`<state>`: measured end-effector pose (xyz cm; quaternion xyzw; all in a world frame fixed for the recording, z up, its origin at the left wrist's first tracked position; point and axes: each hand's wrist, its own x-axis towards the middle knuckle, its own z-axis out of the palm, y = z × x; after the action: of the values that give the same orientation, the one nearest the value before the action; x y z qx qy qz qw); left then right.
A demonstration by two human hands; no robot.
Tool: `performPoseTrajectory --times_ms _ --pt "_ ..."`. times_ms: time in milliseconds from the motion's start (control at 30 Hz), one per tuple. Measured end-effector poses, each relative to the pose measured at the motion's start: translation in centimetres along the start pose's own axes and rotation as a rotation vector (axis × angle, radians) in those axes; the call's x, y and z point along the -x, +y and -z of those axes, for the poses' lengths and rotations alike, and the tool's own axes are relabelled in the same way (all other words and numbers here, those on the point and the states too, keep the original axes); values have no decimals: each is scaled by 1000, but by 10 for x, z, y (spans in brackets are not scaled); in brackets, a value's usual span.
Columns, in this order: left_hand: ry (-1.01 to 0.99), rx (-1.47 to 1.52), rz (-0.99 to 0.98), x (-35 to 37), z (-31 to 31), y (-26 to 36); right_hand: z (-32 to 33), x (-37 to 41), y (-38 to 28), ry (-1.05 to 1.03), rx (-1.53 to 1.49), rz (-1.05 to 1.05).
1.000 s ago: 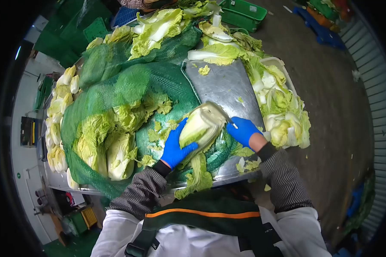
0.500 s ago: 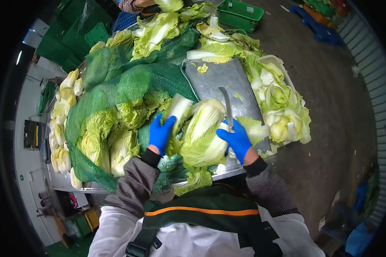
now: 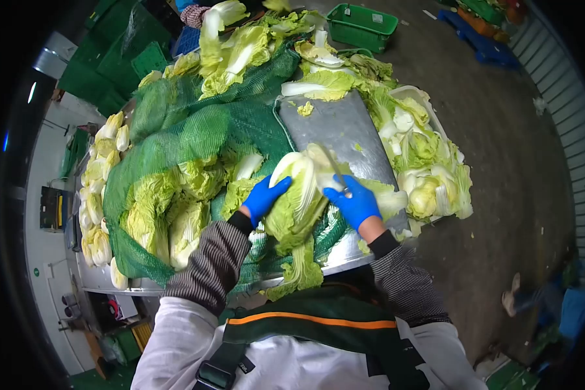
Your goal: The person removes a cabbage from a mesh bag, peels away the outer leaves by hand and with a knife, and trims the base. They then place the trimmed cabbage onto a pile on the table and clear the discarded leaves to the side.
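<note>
Steel table (image 3: 344,123), near edge: how many heads are under the hands?

One cabbage (image 3: 299,195) lies there. The left hand (image 3: 264,198) clasps its side and the right hand (image 3: 352,201) is closed round one knife (image 3: 335,170).

How will it handle?

Probably heavy and dense, with crisp, loose outer leaves; take it around the firm middle. More cabbages fill one green net (image 3: 195,136), too tangled to count.

The left hand (image 3: 264,198) and the right hand (image 3: 352,203) wear bright blue gloves (image 3: 259,204). Just behind each grip a black cuff (image 3: 240,222) shows, then finely checked grey-and-black sleeves (image 3: 208,263). Farther back from the grips come white upper sleeves (image 3: 175,338), a dark green bib (image 3: 318,305) with an orange stripe (image 3: 309,321), and a black strap (image 3: 231,354) with a buckle (image 3: 213,376)
</note>
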<state>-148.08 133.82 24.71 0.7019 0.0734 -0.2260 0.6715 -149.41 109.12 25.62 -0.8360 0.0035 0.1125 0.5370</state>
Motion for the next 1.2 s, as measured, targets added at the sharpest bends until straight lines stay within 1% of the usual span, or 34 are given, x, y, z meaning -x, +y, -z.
performPoseTrajectory --times_ms 33,100,167,267,333,367,400,433,500,533,633,733,767,800,833,900,933,967,1000,1033,1100,1133,1200 --pt "-2 199 6 7 1 -6 1 3 -17 -56 63 -36" --pt "86 321 -120 30 -17 6 -7 5 -26 -21 39 51" --pt "175 270 -244 41 -28 17 -5 4 -46 -40 41 65" --pt "340 277 -275 57 -43 37 -2 4 -66 -55 71 151" --pt "382 232 -362 64 -49 39 -3 6 -74 -39 105 212" --pt "403 210 -404 66 -50 39 -5 7 -77 -43 112 202" --pt "400 216 -406 66 -49 34 -6 10 -78 -50 119 190" --pt "424 138 -429 69 -49 32 -7 12 -79 -55 127 177" --pt "467 -21 -471 72 -51 29 -13 14 -78 15 170 180" --pt "471 12 -466 72 -52 28 -15 15 -76 53 189 179" --pt "412 113 -399 74 -46 26 -9 8 -70 80 196 149" --pt "227 209 -284 81 -38 32 6 0 -61 81 142 154" --pt "175 307 -244 83 -35 30 13 -11 -51 106 109 84" --pt "123 403 -203 85 -33 29 20 -31 -23 85 55 2" --pt "70 496 -161 87 -31 28 26 -40 -21 64 -2 -80" --pt "-34 768 -98 88 -29 31 31 -34 -13 38 151 -47" --pt "-85 905 -68 88 -28 32 37 -28 -23 22 229 -27" --pt "-136 1042 -32 89 -27 32 42 -17 -50 -75 190 12" --pt "-184 1081 -57 86 -25 32 37 -10 -62 -156 26 56" --pt "-185 1095 -64 85 -27 34 32 -3 -71 -235 -139 98" --pt "-195 1113 -72 83 -33 44 29 14 -99 -281 -236 126" --pt "-63 904 -78 88 -37 62 29 18 -107 -305 -281 143" --pt "-2 535 -335 78 -23 61 21 17 -94 -268 -334 190"
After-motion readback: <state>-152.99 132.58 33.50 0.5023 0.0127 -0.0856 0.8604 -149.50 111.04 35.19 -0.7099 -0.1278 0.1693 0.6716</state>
